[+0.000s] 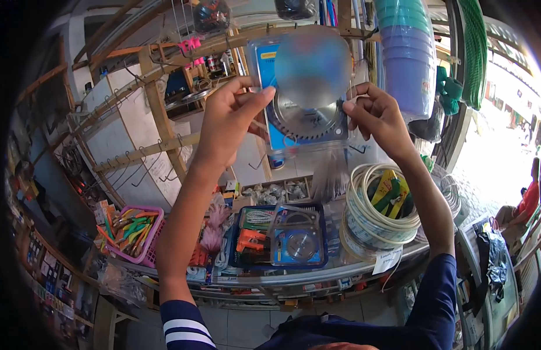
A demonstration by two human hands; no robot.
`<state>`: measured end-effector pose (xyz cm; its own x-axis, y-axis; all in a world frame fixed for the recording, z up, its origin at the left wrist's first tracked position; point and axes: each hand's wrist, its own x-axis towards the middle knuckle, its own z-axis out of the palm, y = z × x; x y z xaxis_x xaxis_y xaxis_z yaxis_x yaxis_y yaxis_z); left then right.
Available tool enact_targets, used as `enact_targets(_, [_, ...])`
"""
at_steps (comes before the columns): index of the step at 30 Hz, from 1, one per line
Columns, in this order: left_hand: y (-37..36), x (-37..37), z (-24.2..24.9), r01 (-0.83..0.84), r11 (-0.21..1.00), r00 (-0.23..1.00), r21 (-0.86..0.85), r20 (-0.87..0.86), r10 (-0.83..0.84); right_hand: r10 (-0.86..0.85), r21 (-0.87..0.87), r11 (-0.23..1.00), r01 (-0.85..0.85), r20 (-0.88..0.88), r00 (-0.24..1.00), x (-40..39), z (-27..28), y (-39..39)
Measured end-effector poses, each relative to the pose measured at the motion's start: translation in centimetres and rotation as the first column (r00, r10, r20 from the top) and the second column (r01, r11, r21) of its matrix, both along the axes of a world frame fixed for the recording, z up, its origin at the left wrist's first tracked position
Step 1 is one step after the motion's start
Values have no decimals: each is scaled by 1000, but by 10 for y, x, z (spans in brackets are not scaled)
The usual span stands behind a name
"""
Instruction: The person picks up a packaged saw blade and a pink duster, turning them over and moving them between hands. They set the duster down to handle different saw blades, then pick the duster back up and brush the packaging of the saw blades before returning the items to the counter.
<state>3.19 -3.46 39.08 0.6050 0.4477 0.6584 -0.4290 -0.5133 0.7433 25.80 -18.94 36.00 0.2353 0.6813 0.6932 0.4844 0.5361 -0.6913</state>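
Note:
A circular saw blade in a clear and blue package [308, 123] is held up in front of me, upright, its upper part blurred. My left hand [238, 111] pinches the package's left edge between thumb and fingers. At the right edge, my right hand [372, 114] is closed with thumb against fingers. Below, on the glass counter [264, 279], a dark blue tray [234, 248] holds an orange tool [251, 240] and another packaged blade [300, 246].
A pink basket [155, 236] of colourful-handled tools stands left on the counter. Coiled white hose [355, 224] stands right. Metal hooks on a wooden rack [156, 111] stick out at left. Stacked buckets [407, 76] hang upper right. A seated person [524, 204] is far right.

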Motion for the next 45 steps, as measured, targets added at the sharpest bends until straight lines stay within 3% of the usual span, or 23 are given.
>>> enact_targets(6, [1, 9, 28, -79, 995, 995, 64, 71, 74, -36, 48, 998, 36, 7, 999, 5, 27, 8])
enact_targets(12, [13, 19, 52, -130, 985, 987, 112, 105, 118, 34, 74, 997, -31, -39, 999, 11, 47, 21])
enact_targets(21, [17, 30, 49, -62, 997, 985, 35, 165, 55, 107, 54, 994, -97, -234, 966, 20, 43, 38])
enact_targets(25, [20, 28, 45, -97, 995, 989, -9, 112, 98, 106, 23, 994, -104, -297, 949, 18, 37, 41])
enact_targets(32, [44, 25, 27, -169, 986, 985, -10, 37, 169, 63, -128, 988, -88, -192, 979, 17, 23, 63])
enact_targets(35, [60, 30, 25, -226, 974, 974, -5, 27, 226, -37, -115, 993, 20, -147, 988, 15, 28, 84])
enact_targets(39, [119, 51, 16, -531, 799, 845, 283, 99, 526, -102, -108, 990, 89, -123, 987, 25, 33, 133])
enact_targets(45, [146, 77, 5, -622, 730, 760, 283, -7, 650, -412, -72, 908, 414, 34, 910, 53, 37, 209])
